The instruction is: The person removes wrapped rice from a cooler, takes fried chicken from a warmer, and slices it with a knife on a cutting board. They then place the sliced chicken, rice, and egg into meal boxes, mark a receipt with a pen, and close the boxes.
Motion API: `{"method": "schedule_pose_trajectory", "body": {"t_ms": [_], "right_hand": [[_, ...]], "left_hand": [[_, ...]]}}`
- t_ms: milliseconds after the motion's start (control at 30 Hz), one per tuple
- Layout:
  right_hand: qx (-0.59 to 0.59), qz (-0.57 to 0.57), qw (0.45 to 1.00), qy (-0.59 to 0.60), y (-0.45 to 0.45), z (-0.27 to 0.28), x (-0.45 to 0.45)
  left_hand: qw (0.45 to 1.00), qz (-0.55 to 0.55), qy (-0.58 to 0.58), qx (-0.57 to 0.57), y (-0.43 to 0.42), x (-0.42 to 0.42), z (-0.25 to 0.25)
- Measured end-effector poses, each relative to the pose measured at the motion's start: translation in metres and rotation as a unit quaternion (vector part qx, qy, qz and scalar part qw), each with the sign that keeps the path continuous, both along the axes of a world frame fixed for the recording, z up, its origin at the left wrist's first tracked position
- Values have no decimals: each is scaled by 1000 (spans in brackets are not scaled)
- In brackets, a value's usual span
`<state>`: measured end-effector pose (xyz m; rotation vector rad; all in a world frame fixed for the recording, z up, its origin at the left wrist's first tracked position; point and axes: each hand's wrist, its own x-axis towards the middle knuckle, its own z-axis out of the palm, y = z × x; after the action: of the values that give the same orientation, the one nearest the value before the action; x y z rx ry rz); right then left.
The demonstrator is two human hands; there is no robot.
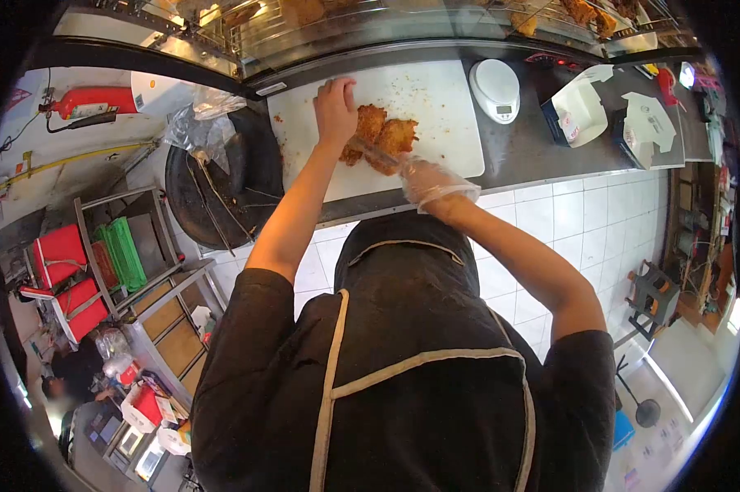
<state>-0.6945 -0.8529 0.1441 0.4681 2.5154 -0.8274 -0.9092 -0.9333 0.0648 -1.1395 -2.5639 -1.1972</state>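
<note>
Pieces of browned, breaded food (397, 137) lie on a white cutting board (456, 123), with crumbs scattered around them. My right hand (426, 182), in a clear plastic glove, is closed around the handle of a knife (376, 152). The blade points left across the lower part of the food. My left hand (335, 112) is bare and sits at the left edge of the food, with its fingers toward the top of the board. Its fingers are bent, and what lies under the palm is hidden.
Right of the board are a white scale (495, 90) and two open boxes (579, 115) (647, 131). A round black tray (198, 193) with tongs and a plastic bag stands left. A glass display case (419, 25) borders the counter's back. Another person (75, 373) is at far lower left.
</note>
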Motion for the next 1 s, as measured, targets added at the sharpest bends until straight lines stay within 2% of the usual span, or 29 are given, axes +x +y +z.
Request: {"method": "schedule_pose_trajectory", "body": {"t_ms": [67, 133, 167, 200, 400, 500, 600, 667, 733, 800, 833, 867, 933, 1000], "right_hand": [[42, 11, 997, 66, 5, 1, 0], [44, 17, 996, 75, 7, -10, 0], [46, 20, 995, 84, 9, -16, -1], [46, 18, 995, 82, 10, -19, -2], [58, 14, 998, 33, 6, -31, -3], [92, 47, 995, -17, 7, -33, -8], [82, 65, 994, 19, 10, -73, 3], [121, 104, 978, 137, 7, -103, 4], [169, 105, 963, 180, 2, -83, 6], [30, 39, 998, -40, 10, -48, -7], [14, 54, 994, -94, 9, -27, -11], [14, 48, 994, -95, 0, -30, 0], [148, 97, 983, 42, -7, -46, 0], [162, 118, 976, 84, -5, -51, 6]], "left_hand": [[1000, -21, -3, 14, 12, -6, 4], [999, -44, -5, 31, 17, -5, -1], [1000, -28, -4, -6, 17, 0, -4], [999, -12, -5, -44, 17, 3, -5], [999, -14, 18, -42, 16, 5, -17], [997, -11, 26, -68, 18, 5, -16], [998, -5, 30, -56, 22, 3, -24], [997, 9, 31, -71, 21, 0, -35], [995, 23, 31, -92, 21, 0, -25], [993, -14, 21, -114, 28, 4, -12], [992, -29, 31, -122, 26, 3, -15], [991, -35, 30, -122, 17, 9, -17], [997, -8, -8, -82, 9, 0, -26], [997, -20, 18, -79, 4, 5, -24]]}}
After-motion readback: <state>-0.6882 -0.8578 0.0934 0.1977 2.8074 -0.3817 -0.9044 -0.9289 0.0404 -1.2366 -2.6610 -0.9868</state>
